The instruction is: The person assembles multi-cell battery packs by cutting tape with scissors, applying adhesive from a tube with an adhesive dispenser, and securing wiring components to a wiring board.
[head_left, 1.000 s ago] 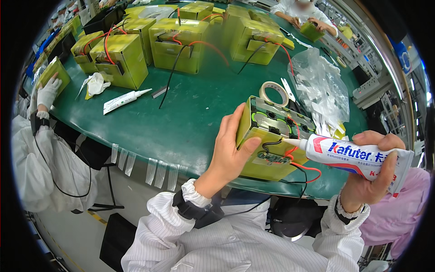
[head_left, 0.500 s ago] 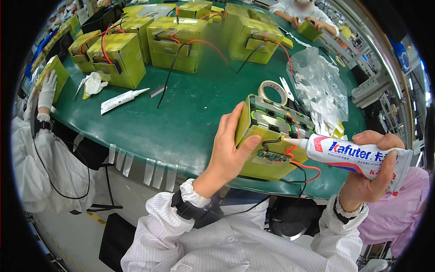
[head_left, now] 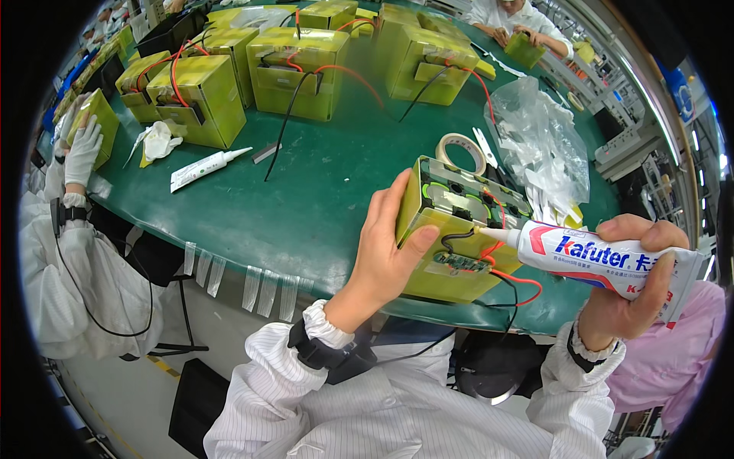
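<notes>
My left hand (head_left: pixel 386 256) is closed round the left end of a yellow-green battery pack (head_left: pixel 440 286), thumb on the near face and fingers along the far side. Cells with black holders show at its top. On the near face sit a small green circuit board (head_left: pixel 462 262) and red and black wires (head_left: pixel 524 281). My right hand (head_left: pixel 623 310) grips a white, red and blue glue tube (head_left: pixel 569 251), held nearly level. Its nozzle points left and its tip meets the pack's upper near edge, beside the wires.
Several wired battery packs (head_left: pixel 298 80) stand at the back of the green table (head_left: pixel 306 191). A second glue tube (head_left: pixel 206 168) lies left. Beyond my pack are a tape roll (head_left: pixel 460 155), scissors (head_left: pixel 485 148) and a clear plastic bag (head_left: pixel 539 130). Tape strips (head_left: pixel 267 291) hang off the near edge. Co-workers handle packs at left and far right.
The glue tube has shifted slightly, its nozzle tip a little higher and left along the pack's edge. The pack stays in my left hand. At left, a co-worker's gloved hand and pack moved slightly right.
</notes>
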`<state>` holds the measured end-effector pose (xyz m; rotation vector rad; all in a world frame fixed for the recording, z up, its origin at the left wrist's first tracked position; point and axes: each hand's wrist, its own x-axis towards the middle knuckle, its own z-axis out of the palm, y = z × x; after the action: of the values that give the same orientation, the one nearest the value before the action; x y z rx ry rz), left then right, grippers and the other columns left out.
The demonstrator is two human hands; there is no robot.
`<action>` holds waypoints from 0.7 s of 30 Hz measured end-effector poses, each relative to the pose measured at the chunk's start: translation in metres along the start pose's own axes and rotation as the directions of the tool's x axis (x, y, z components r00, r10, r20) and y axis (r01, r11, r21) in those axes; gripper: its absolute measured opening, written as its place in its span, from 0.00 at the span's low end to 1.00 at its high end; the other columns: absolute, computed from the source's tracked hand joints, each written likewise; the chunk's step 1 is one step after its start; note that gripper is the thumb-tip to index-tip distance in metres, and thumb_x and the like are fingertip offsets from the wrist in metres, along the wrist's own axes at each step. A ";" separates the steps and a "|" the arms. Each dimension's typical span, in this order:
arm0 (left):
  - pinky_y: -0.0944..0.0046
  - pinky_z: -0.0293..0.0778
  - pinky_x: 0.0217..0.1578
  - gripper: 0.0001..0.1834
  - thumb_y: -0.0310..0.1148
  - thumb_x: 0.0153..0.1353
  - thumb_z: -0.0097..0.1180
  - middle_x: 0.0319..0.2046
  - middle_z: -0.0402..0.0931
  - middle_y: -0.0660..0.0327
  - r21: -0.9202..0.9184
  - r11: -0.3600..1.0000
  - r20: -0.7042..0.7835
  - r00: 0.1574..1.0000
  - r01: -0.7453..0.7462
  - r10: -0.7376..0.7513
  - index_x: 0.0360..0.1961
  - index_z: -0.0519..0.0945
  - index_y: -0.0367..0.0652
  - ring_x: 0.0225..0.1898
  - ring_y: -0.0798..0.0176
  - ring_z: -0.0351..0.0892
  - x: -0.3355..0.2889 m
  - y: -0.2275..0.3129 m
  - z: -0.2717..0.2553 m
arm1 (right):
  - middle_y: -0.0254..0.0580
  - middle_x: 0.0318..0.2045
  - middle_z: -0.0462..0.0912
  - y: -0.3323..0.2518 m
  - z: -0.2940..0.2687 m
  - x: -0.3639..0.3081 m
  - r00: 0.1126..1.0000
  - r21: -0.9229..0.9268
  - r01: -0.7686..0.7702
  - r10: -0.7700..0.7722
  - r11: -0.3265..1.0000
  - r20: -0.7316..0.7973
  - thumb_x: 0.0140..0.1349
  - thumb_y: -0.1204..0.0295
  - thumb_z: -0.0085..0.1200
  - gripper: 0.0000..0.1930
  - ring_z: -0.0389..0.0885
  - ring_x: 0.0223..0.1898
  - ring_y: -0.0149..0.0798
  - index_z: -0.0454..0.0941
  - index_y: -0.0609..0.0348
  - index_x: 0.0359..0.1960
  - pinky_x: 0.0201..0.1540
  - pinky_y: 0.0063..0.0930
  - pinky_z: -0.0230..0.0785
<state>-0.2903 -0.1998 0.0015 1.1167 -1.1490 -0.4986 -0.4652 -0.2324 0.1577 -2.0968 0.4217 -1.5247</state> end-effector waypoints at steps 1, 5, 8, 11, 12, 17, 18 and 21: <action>0.62 0.62 0.48 0.42 0.56 0.54 0.48 0.44 0.62 0.47 -0.001 1.000 0.001 1.000 0.000 0.000 0.57 0.56 0.30 0.46 0.52 0.66 0.000 0.000 0.000 | 0.55 0.23 0.75 0.000 0.001 0.000 1.000 0.002 -0.002 0.002 1.000 0.001 0.61 0.66 0.27 0.13 0.75 0.23 0.37 0.61 0.63 0.34 0.28 0.20 0.67; 0.62 0.61 0.48 0.42 0.56 0.54 0.48 0.45 0.62 0.47 -0.009 1.000 0.006 1.000 0.007 -0.007 0.57 0.56 0.30 0.46 0.52 0.66 0.001 0.002 0.000 | 0.54 0.23 0.76 -0.005 -0.002 0.002 0.990 -0.052 0.084 -0.077 0.995 0.119 0.61 0.65 0.27 0.12 0.75 0.23 0.37 0.61 0.61 0.33 0.28 0.21 0.66; 0.62 0.62 0.48 0.42 0.57 0.54 0.48 0.45 0.62 0.47 0.001 1.000 0.008 1.000 0.003 -0.003 0.57 0.56 0.30 0.46 0.52 0.66 0.001 0.003 0.000 | 0.54 0.23 0.76 -0.008 -0.002 0.004 0.977 -0.077 0.140 -0.125 0.987 0.173 0.61 0.65 0.28 0.12 0.75 0.23 0.37 0.60 0.60 0.33 0.28 0.23 0.66; 0.62 0.61 0.48 0.42 0.57 0.54 0.48 0.45 0.62 0.47 -0.004 1.000 0.002 1.000 0.006 -0.006 0.57 0.56 0.30 0.46 0.52 0.66 0.001 0.002 0.000 | 0.54 0.23 0.76 -0.008 -0.001 0.005 0.972 -0.073 0.142 -0.126 0.987 0.198 0.61 0.64 0.28 0.12 0.75 0.22 0.37 0.60 0.60 0.33 0.28 0.23 0.66; 0.62 0.61 0.48 0.42 0.57 0.54 0.47 0.45 0.62 0.47 -0.001 1.000 0.002 1.000 0.008 -0.008 0.56 0.56 0.30 0.46 0.52 0.66 0.001 0.001 0.000 | 0.54 0.23 0.76 -0.008 -0.002 0.005 0.971 -0.057 0.127 -0.112 0.990 0.209 0.61 0.64 0.28 0.12 0.75 0.22 0.37 0.60 0.60 0.33 0.28 0.23 0.66; 0.62 0.61 0.49 0.43 0.58 0.54 0.47 0.45 0.62 0.47 -0.004 1.000 0.008 1.000 0.021 -0.021 0.56 0.56 0.29 0.47 0.52 0.66 0.001 0.003 0.000 | 0.55 0.24 0.76 -0.005 -0.004 0.005 0.972 -0.046 0.129 -0.118 0.991 0.204 0.61 0.64 0.28 0.12 0.76 0.23 0.37 0.60 0.60 0.34 0.28 0.24 0.67; 0.62 0.61 0.49 0.43 0.58 0.54 0.47 0.45 0.62 0.47 0.001 1.000 0.003 1.000 0.017 -0.017 0.56 0.56 0.29 0.47 0.52 0.66 0.001 0.002 0.000 | 0.55 0.24 0.76 -0.005 -0.004 0.005 0.970 -0.043 0.103 -0.091 0.994 0.224 0.61 0.64 0.28 0.12 0.76 0.24 0.37 0.60 0.60 0.34 0.29 0.24 0.67; 0.62 0.61 0.49 0.43 0.58 0.54 0.46 0.45 0.62 0.46 0.010 1.000 -0.001 1.000 0.020 -0.020 0.56 0.56 0.29 0.46 0.52 0.66 0.001 0.001 0.000 | 0.55 0.24 0.76 -0.005 -0.002 0.005 0.986 -0.097 0.086 -0.070 0.992 0.152 0.62 0.64 0.28 0.12 0.75 0.22 0.38 0.60 0.60 0.33 0.27 0.24 0.66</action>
<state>-0.2900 -0.2008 0.0028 1.1375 -1.1415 -0.5081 -0.4656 -0.2314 0.1644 -2.3144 0.3749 -1.4043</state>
